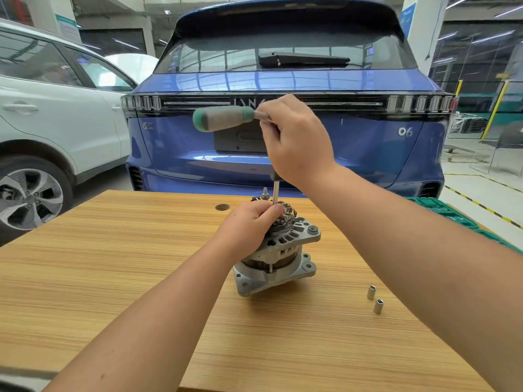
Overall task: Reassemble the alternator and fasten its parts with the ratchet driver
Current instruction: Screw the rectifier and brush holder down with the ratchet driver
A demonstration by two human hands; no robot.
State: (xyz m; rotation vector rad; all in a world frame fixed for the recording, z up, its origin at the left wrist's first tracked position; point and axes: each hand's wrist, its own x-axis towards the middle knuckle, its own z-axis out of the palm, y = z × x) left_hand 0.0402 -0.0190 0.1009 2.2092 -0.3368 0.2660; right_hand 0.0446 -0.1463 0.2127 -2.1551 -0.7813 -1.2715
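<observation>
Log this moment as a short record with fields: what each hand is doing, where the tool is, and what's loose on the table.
left hand: grips top of alternator
right hand: holds ratchet near its head
tool: extension points down into alternator top, handle out to the left
loose parts: two sockets on table, right of alternator
background: blue car

Alternator (278, 250): silver-grey metal. Ratchet driver (223, 118): green/grey handle, steel shaft. Table (113, 264): light wood, fine horiz. grain stripes. Two sockets (374, 299): silver. Car (283, 131): blue; other car (56, 114): white. Tray (452, 215): green.
</observation>
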